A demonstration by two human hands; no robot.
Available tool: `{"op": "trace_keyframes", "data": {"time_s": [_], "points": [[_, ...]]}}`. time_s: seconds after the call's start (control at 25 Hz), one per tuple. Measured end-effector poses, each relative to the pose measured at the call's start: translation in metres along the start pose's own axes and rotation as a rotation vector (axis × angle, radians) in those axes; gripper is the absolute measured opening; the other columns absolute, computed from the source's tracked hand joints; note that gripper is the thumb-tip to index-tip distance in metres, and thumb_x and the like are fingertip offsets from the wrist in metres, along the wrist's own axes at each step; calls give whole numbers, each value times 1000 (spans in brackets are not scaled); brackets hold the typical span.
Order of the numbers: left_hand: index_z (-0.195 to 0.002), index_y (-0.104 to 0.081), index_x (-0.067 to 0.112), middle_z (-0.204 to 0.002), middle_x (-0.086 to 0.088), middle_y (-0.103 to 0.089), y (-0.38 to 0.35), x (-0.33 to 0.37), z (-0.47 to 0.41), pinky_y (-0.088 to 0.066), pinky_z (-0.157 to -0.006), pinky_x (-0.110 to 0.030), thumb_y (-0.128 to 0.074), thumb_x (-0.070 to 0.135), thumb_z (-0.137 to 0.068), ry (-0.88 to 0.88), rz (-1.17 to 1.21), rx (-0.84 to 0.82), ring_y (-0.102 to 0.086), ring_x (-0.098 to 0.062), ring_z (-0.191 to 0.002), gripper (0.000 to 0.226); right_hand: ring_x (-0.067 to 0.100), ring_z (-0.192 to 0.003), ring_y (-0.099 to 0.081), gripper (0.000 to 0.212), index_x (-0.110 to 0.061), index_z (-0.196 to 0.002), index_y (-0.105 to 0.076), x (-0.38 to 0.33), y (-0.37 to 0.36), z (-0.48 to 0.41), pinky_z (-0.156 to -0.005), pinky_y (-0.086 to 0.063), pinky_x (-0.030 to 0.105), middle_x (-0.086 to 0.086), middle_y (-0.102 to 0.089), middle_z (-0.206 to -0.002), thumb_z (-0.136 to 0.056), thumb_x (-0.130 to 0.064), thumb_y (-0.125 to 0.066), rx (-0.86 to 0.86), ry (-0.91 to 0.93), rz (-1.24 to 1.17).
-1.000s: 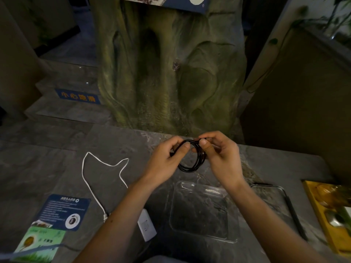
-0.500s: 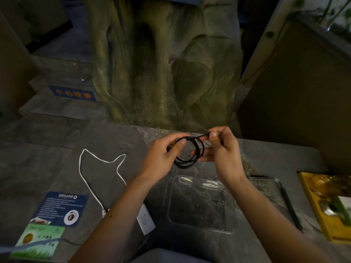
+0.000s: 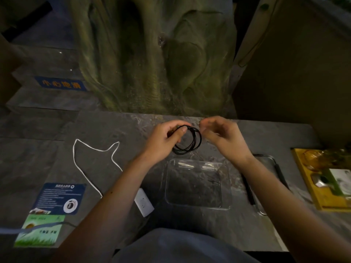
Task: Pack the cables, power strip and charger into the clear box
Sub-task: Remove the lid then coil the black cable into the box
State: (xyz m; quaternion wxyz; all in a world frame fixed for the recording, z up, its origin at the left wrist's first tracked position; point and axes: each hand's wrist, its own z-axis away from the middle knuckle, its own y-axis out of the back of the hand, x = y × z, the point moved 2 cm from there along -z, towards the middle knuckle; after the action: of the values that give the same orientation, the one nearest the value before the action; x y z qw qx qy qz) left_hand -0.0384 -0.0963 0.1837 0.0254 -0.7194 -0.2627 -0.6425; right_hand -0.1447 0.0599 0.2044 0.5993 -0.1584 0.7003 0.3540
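Observation:
My left hand (image 3: 163, 141) pinches a coiled black cable (image 3: 190, 147) above the grey stone table, just beyond the clear box (image 3: 227, 186). My right hand (image 3: 224, 137) hovers at the coil's right side with thumb and forefinger drawn together. It is blurred, and whether it grips a strand is unclear. The clear box lies open below the hands with nothing in it. To the left, a white cable (image 3: 95, 149) snakes over the table to a white charger (image 3: 143, 204), partly hidden by my left forearm.
A thin dark rod (image 3: 247, 190) and a clear-rimmed tray (image 3: 273, 162) lie right of the box. A yellow tray (image 3: 303, 179) holds small items at far right. A blue card (image 3: 57, 196) and a green card (image 3: 38, 233) rest at left. A carved trunk (image 3: 152, 63) stands behind the table.
Both hands have stayed at the coil. My right hand has let its fingers loosen and shifted slightly right of the loop; the cable end it pinched is no longer seen.

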Motion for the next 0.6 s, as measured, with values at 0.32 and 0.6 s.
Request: {"op": "trace_keyframes", "data": {"time_s": [0.32, 0.6], "points": [[-107, -63, 24, -64, 18, -64, -33, -16, 2, -46, -68, -19, -57, 22, -95, 99, 28, -150, -59, -1, -64, 13, 11, -76, -67, 17, -11, -104, -68, 35, 4, 13, -70, -54, 26, 2, -73, -86, -88, -10, -67, -146, -64, 80], [-98, -63, 22, -75, 5, -67, -58, -36, 6, -46, -68, -14, -59, 20, -94, 245, 108, -132, -62, 0, -69, 6, 23, -70, -58, 8, -11, -90, -69, 69, 10, 23, -66, -48, 34, 14, -66, -77, -90, -6, -63, -117, -190, -24]]}}
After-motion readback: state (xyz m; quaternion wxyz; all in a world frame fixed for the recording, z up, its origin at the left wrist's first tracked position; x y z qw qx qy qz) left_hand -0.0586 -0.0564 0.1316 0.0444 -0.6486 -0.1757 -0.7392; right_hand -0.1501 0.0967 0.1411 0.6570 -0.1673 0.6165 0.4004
